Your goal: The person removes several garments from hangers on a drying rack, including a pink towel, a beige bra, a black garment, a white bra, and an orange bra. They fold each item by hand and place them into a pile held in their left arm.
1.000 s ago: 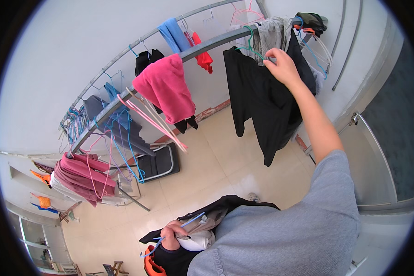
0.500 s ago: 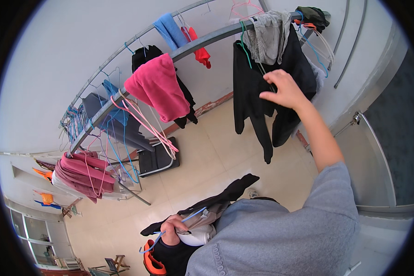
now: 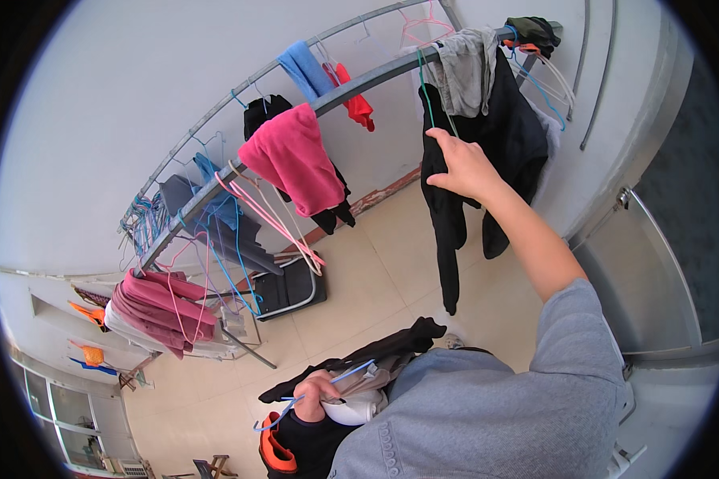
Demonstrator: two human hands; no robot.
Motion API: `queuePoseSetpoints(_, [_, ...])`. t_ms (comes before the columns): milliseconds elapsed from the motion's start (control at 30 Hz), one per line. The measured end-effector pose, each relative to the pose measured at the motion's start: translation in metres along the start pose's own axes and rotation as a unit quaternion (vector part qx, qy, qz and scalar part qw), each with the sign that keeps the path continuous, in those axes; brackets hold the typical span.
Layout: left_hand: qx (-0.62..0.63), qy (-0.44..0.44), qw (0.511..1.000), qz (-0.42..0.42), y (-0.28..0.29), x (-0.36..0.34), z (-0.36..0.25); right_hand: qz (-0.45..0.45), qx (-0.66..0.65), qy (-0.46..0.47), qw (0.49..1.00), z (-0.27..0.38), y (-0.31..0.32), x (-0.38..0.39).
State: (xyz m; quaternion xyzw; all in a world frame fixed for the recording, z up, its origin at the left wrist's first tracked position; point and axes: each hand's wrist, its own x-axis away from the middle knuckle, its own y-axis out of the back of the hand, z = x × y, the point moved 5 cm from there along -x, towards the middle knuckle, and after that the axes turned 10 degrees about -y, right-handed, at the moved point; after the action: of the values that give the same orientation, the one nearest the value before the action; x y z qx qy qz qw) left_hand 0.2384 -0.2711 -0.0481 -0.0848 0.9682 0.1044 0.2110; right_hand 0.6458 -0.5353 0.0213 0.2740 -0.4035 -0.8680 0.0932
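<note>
My left hand [image 3: 315, 393] is closed around a blue clothes hanger [image 3: 358, 370]. Over that forearm lie a long black garment [image 3: 351, 351], pale garments [image 3: 358, 403] and a dark piece with an orange band [image 3: 276, 449]. My right arm is stretched up to the rack, where the right hand [image 3: 465, 166] is in front of black clothing [image 3: 443, 219]. Its thumb and index finger are spread, with the fingertips by the lower part of a green hanger [image 3: 427, 89]. Whether they touch the cloth I cannot tell. A grey garment [image 3: 463, 72] drapes over the bar just above.
The curved metal rack [image 3: 367, 82] carries a pink towel [image 3: 295, 160], a blue cloth [image 3: 305, 68], mauve clothes [image 3: 164, 307] and several hangers. A black folding chair [image 3: 291, 287] stands beneath. To the right is a metal door panel [image 3: 639, 279].
My right hand has shifted left, toward the green hanger, and the black clothing there hangs differently. My left hand keeps its hold on the blue hanger. The whole view has shifted slightly.
</note>
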Motion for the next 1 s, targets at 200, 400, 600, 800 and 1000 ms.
queuePoseSetpoints(200, [0.020,-0.009,1.000,0.001,0.007,0.007,0.003,0.051,0.094,0.037,0.994,0.020,0.005,0.034])
queuePoseSetpoints(400, [0.038,-0.007,0.999,0.014,0.010,0.004,0.006,-0.186,0.161,0.120,0.962,0.029,-0.003,0.074])
queuePoseSetpoints(600, [0.048,-0.004,0.999,0.012,0.021,0.009,0.016,-0.304,0.140,0.143,0.931,0.008,-0.014,0.102])
queuePoseSetpoints(800, [0.041,0.016,0.999,0.015,0.024,0.002,0.016,-0.260,0.106,0.146,0.949,-0.021,-0.037,0.127])
queuePoseSetpoints(1000, [0.043,0.044,0.998,-0.006,0.029,0.006,0.019,-0.218,0.033,0.015,0.975,-0.042,-0.032,0.127])
